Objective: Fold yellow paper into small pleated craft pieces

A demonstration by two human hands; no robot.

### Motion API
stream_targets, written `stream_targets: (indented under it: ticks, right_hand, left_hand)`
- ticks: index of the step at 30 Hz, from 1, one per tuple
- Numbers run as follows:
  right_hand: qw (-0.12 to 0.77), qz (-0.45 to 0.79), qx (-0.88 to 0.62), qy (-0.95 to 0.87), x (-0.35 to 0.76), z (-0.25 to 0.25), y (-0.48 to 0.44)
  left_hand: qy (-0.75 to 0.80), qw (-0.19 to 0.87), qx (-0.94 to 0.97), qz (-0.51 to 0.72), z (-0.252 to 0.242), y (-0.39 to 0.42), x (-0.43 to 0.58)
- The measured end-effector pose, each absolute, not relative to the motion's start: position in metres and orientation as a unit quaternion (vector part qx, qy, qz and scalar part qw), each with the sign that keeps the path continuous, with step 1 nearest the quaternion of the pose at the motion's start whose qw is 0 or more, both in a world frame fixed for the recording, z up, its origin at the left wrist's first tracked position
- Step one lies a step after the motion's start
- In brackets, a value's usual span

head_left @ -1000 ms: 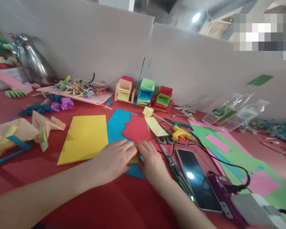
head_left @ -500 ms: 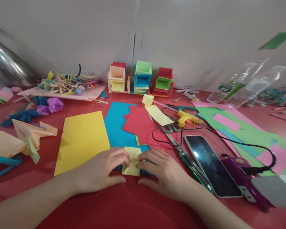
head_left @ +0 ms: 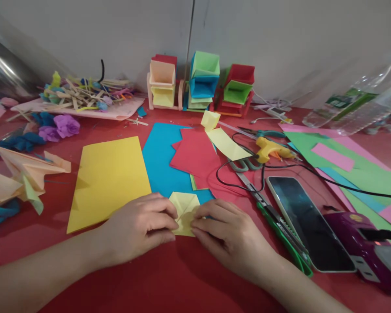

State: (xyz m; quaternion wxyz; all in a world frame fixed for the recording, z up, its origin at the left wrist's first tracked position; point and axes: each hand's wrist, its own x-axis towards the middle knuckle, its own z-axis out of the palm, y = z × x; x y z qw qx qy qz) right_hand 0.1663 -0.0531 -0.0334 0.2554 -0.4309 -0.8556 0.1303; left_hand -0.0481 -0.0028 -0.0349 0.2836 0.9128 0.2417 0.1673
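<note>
A small pale-yellow folded paper (head_left: 185,208) lies at the table's near middle, with creases and a slanted flap on its face. My left hand (head_left: 140,228) pinches its left edge between thumb and fingers. On the opposite edge, my right hand (head_left: 230,232) grips the paper the same way, hiding its right side. Just beyond the fingers lie blue paper (head_left: 159,163) and red paper sheets (head_left: 197,158). A yellow sheet (head_left: 109,180) is to the left of them. Behind the red sheets are a pale-yellow strip (head_left: 228,143) and a small pale-yellow paper box (head_left: 210,119).
To the right are a green-handled cutter (head_left: 285,234), a phone (head_left: 309,224), a purple power strip (head_left: 348,230) and a yellow glue gun (head_left: 273,150) with a black cord. Colored paper boxes (head_left: 203,87) stand along the wall. Folded peach paper (head_left: 29,169) lies left.
Both hands have closed in on the edges of the pale-yellow paper, the right thumb now nearer its fingers. The whole view has tilted down and come slightly closer.
</note>
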Motion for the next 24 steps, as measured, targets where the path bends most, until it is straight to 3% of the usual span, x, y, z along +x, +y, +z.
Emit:
stream_targets:
  ticks: [16, 24]
  right_hand:
    - [0.224, 0.101, -0.455, -0.856, 0.166, -0.035, -0.058]
    - [0.242, 0.053, -0.434, -0.866, 0.165, -0.040, -0.059]
  left_hand:
    - [0.247, 0.176, 0.928, 0.218, -0.042, -0.010, -0.046]
    - [0.229, 0.095, 0.954, 0.170, -0.041, -0.014, -0.046]
